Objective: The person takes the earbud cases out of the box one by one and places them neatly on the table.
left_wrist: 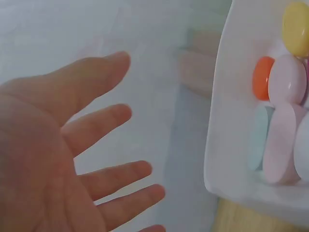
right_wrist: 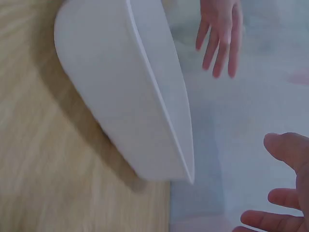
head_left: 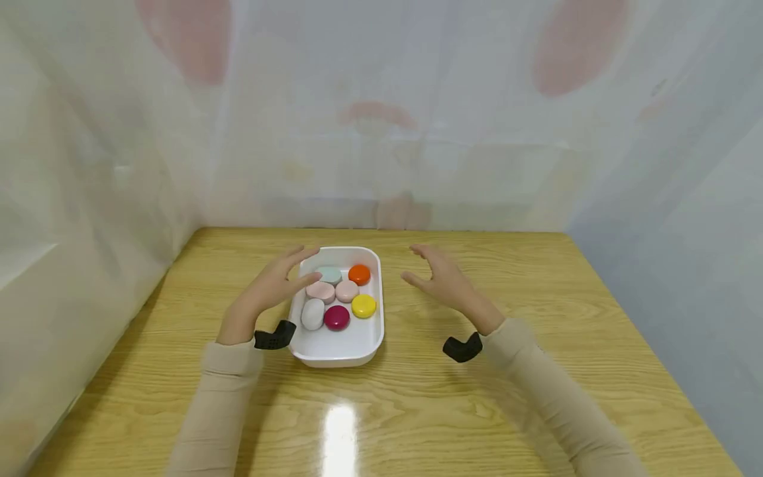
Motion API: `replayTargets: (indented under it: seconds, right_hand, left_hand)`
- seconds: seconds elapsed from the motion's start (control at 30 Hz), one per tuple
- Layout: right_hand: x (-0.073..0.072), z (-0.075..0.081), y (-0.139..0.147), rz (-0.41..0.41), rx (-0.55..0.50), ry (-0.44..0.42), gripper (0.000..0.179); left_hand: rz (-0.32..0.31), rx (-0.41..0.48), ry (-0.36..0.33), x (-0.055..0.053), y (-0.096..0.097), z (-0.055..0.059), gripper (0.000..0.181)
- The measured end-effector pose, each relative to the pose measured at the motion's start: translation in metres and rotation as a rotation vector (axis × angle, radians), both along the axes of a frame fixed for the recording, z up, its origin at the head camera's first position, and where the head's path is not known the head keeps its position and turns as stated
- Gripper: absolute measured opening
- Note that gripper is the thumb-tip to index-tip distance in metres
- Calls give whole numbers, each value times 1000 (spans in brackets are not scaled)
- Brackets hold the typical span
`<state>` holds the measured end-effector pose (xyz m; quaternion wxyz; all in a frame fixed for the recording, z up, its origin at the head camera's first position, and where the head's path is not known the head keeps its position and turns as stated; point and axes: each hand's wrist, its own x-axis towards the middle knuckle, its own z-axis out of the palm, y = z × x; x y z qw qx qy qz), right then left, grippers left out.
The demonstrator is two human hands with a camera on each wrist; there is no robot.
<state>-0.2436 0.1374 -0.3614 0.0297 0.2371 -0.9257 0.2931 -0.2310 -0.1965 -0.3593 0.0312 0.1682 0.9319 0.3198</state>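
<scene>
A white plastic tray [head_left: 336,348] with rounded corners stands on the table, holding several smooth, rounded, pebble-like pieces. Among them are an orange piece [head_left: 359,274], a yellow piece [head_left: 363,306], a dark red piece [head_left: 337,318], a white piece [head_left: 312,314] and a pale green piece [head_left: 330,275]. Two pale pink pieces [head_left: 347,291] lie in the middle. My left hand [head_left: 275,283] hovers at the tray's left rim, fingers spread and holding nothing; in the head view its thumb overlaps the tray. To the tray's right, my right hand [head_left: 446,281] is raised with relaxed fingers, apart from it and holding nothing.
The wooden table [head_left: 512,411] carries the tray left of its middle. Pale patterned curtains [head_left: 381,165] close off the back and both sides. A black wrist device [head_left: 462,348] sits at the right cuff, another black device [head_left: 275,336] at the left.
</scene>
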Motion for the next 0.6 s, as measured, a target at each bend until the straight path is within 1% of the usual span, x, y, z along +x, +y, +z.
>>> replayTargets:
  seconds: [0.1,0.17,0.27,0.37,0.47,0.53,0.6]
  right_hand:
    - [7,-7,-13,91,-79,-20,57]
    - [11,-11,-22,136,-121,-38,54]
    - [17,-16,-33,192,-151,-64,48]
    - [22,-18,-45,244,-189,-131,42]
    - [25,-19,-56,305,-223,-204,38]
    - [24,-20,-64,341,-233,-263,38]
    - [22,-20,-71,375,-218,-310,40]
  left_hand:
    - [-11,51,-38,5,-12,-8,61]
    - [-18,82,-44,7,-20,-15,60]
    - [-45,163,-82,8,-31,-25,58]
    - [-79,241,-176,9,-40,-33,58]
    - [-106,286,-271,8,-45,-40,60]
    - [-117,307,-312,7,-45,-45,62]
    - [-141,335,-338,5,-46,-51,64]
